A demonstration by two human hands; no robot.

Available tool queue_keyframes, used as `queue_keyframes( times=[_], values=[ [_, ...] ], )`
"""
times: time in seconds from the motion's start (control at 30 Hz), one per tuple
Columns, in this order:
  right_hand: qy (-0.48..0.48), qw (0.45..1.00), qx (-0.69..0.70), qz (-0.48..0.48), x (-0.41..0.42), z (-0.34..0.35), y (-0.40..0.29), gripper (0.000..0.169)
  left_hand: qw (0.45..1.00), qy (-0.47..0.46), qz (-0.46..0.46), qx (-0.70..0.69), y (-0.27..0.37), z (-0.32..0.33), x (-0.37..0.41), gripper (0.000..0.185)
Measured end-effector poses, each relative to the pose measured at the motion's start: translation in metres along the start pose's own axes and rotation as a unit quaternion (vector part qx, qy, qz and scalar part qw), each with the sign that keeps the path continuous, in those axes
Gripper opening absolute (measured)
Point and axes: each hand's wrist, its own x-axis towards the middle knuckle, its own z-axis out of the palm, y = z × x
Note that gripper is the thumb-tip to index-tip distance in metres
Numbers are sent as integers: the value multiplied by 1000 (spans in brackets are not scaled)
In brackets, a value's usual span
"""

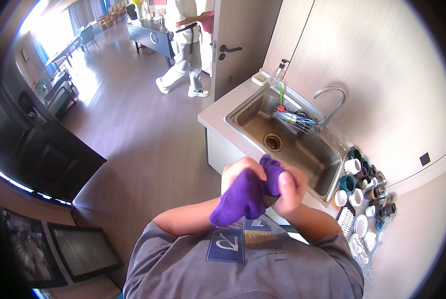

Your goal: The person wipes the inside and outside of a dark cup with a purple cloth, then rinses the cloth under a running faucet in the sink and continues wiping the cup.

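A bunched purple cloth (241,194) is gripped between both of my hands, in front of my chest. My left hand (241,168) clasps its middle, with a loose end hanging toward my shirt. Around the upper part of the cloth, my right hand (292,188) is closed, thumb on top. Both hands are over the front edge of the counter, near the stainless steel sink (294,153). The basin has a round drain (273,142), and a wire rack (292,119) with brushes sits at its back. A curved faucet (335,93) rises behind it.
Several small pots and cups (357,183) crowd the counter on the right. A soap dispenser (280,70) and a white dish (260,78) stand at the far corner. Beyond an open door (241,48), a person (187,45) holds a reddish cloth. A dark door (39,145) is at left.
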Motion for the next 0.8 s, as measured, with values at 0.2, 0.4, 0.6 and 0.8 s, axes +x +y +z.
queue_keyframes(
  times=[0.2,0.4,0.6,0.8],
  values=[
    [-136,978,-59,-144,5,-13,-15,21,944,-20,318,-82,-36,15,-12,12],
    [81,995,46,-44,-16,-5,3,35,987,-60,-47,-141,4,3,16,23],
    [74,989,50,118,-20,-31,10,36,967,29,36,252,26,-10,35,31],
    [108,927,190,306,-39,-57,28,35,849,75,169,494,0,-23,44,46]
  ],
)
